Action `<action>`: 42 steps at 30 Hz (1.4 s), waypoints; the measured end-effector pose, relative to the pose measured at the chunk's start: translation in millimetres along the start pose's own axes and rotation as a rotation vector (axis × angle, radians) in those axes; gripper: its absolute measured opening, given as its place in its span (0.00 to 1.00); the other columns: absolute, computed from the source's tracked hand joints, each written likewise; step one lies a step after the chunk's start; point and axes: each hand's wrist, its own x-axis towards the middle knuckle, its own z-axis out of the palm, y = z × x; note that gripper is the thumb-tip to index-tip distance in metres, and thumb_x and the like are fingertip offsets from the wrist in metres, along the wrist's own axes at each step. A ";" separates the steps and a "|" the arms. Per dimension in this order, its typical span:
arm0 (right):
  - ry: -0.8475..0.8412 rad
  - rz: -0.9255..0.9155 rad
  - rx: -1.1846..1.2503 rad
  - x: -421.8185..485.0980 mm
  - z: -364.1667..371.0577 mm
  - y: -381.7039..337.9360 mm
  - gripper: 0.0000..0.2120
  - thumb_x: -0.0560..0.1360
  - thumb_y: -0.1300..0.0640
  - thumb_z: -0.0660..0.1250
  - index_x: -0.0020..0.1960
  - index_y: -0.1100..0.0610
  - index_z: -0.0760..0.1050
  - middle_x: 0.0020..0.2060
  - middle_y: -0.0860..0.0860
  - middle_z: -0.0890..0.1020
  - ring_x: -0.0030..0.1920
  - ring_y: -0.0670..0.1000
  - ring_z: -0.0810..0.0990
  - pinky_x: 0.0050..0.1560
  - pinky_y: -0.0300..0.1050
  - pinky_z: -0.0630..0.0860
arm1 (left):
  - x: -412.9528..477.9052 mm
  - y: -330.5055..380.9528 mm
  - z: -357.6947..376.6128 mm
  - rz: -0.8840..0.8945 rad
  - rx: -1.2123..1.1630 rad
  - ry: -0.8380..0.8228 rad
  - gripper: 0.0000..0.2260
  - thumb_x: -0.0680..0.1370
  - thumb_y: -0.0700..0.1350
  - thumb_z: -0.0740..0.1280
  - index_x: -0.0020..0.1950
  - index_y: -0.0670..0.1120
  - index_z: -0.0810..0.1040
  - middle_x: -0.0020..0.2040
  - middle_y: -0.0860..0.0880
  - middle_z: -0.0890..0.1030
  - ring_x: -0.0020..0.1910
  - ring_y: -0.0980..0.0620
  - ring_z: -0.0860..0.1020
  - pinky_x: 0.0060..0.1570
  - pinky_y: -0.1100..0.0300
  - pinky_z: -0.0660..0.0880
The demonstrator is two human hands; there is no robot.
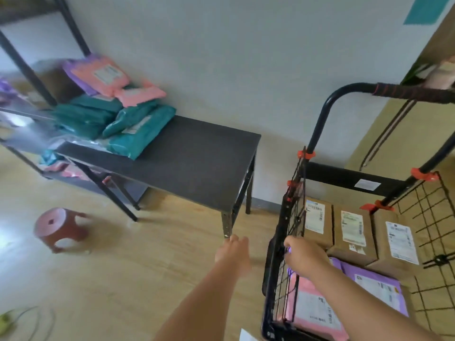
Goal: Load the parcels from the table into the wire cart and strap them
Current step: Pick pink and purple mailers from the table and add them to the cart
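Note:
A black wire cart [290, 217] stands at the right with three brown boxes [352, 230], a purple mailer [379, 286] and a pink mailer [317, 308] inside. My right hand [301, 252] reaches over the cart's left wall, fingers curled at the wire edge, with a bit of purple showing under them. My left hand [234, 249] hangs in the air left of the cart, fingers relaxed, holding nothing. On the dark table [197, 163] lies a heap of teal parcels [133, 129] with pink parcels [110, 75] and a purple one on top.
A red plastic stool [61, 227] stands on the wooden floor at the left. A black shelf rack [29, 94] with more bags stands behind the table. The cart's handle [406, 91] arches at upper right. A green cable [14, 318] lies at lower left.

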 end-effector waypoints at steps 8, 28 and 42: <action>-0.032 -0.140 -0.076 -1.8 41.7 -136.2 0.11 0.79 0.56 0.62 0.61 0.49 0.74 0.54 0.49 0.79 0.51 0.51 0.78 0.47 0.44 0.74 | -39.8 -125.2 -17.8 -0.129 -0.122 0.036 0.26 0.77 0.38 0.62 0.74 0.47 0.63 0.72 0.44 0.65 0.71 0.43 0.63 0.68 0.48 0.68; 0.005 -0.397 -0.128 21.8 58.5 -350.4 0.18 0.80 0.52 0.64 0.69 0.46 0.69 0.61 0.43 0.77 0.53 0.44 0.77 0.42 0.35 0.70 | -81.0 -302.7 -83.6 -0.347 -0.343 0.317 0.27 0.75 0.37 0.59 0.74 0.50 0.65 0.68 0.48 0.72 0.67 0.47 0.68 0.63 0.54 0.70; 0.045 -0.456 -0.058 155.2 -6.4 -453.5 0.15 0.80 0.53 0.62 0.66 0.46 0.70 0.58 0.44 0.75 0.52 0.44 0.76 0.47 0.40 0.76 | 18.7 -366.4 -214.2 -0.382 -0.247 0.495 0.20 0.76 0.38 0.61 0.67 0.50 0.71 0.63 0.50 0.75 0.63 0.49 0.73 0.59 0.56 0.74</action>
